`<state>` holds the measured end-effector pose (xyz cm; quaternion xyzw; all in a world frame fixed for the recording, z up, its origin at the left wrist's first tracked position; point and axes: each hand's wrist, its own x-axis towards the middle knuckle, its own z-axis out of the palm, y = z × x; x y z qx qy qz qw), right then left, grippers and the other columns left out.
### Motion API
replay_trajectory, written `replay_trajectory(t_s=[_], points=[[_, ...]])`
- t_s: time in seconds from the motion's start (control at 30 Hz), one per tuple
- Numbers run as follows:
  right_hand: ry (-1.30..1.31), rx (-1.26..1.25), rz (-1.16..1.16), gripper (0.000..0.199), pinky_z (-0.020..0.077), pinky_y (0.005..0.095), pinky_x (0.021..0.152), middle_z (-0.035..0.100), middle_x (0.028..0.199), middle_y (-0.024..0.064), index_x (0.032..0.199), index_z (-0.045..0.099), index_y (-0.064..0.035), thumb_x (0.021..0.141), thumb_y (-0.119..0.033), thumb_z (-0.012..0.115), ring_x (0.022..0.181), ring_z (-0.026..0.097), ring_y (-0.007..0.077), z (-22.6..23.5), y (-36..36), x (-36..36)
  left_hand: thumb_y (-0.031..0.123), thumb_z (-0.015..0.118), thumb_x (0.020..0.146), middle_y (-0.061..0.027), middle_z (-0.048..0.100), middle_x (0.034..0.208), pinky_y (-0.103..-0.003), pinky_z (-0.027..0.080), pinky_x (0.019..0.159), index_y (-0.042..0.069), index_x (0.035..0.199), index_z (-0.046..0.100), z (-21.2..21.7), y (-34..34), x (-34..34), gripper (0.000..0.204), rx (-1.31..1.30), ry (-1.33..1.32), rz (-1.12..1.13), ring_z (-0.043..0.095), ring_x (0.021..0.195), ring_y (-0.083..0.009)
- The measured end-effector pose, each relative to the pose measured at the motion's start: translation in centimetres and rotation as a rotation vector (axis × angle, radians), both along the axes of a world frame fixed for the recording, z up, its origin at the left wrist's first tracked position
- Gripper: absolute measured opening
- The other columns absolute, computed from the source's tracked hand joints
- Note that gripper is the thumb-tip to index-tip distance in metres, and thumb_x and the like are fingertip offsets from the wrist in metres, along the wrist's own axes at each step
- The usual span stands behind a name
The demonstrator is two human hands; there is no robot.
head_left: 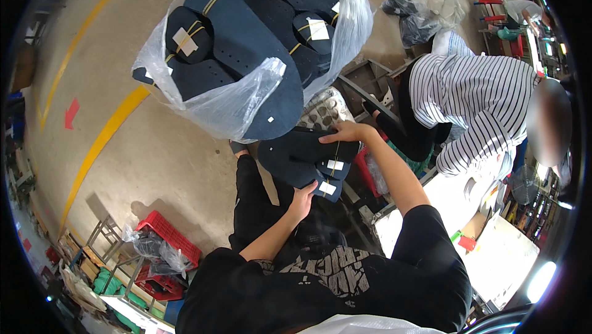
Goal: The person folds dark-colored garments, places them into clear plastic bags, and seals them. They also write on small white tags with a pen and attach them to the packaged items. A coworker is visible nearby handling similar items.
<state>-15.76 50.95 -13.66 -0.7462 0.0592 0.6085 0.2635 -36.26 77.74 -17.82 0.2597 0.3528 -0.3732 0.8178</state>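
A bundle of dark navy shoe soles (pixel 287 156), bound with thin yellow bands and tagged with white labels, is held between both my hands in front of my body. My left hand (pixel 302 202) grips its near lower edge, thumb on top. At the far right edge my right hand (pixel 346 133) clasps it, with the thumb laid over the upper face and the other fingers partly hidden. Just beyond stands a large clear plastic bag (pixel 256 93), its mouth spread wide. Inside it are several banded bundles of similar dark soles (pixel 243 22) with white labels.
At right, a co-worker in a striped top (pixel 475 87) sits bent over a white worktable (pixel 499 260). Red crates (pixel 169 235) with plastic-wrapped dark items stand at lower left. More plastic bags (pixel 425 13) lie on the floor beyond. Yellow lines (pixel 111 130) mark the floor.
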Motion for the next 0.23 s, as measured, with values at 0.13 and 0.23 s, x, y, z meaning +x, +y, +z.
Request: replay_trajectory(t_s=[0.13, 0.23], points=[[0.059, 0.124, -0.388, 0.135, 0.0306, 0.0403, 0.123, 0.042, 0.157, 0.0308, 0.152, 0.040, 0.0127, 0.070, -0.091, 0.064, 0.148, 0.042, 0.0381, -3.1, 0.0, -4.5, 0.026, 0.078, 0.095, -0.0076, 0.044, 0.155, -0.041, 0.025, 0.124, 0.014, 0.160, 0.025, -1.1, 4.2, 0.6, 0.085, 0.016, -0.008, -0.197, 0.038, 0.147, -0.0215], [0.005, 0.443, -0.570, 0.110, 0.0164, 0.0359, 0.128, 0.030, 0.169, 0.0146, 0.165, 0.029, -0.0134, 0.082, -0.074, 0.069, 0.157, 0.023, 0.0344, 5.9, 2.4, -1.7, 0.046, 0.077, 0.093, -0.0058, 0.011, 0.172, -0.041, 0.010, 0.129, 0.013, 0.167, -0.003, -5.5, 6.4, -0.9, 0.114, 0.076, -0.043, -0.230, 0.011, 0.158, -0.0280]])
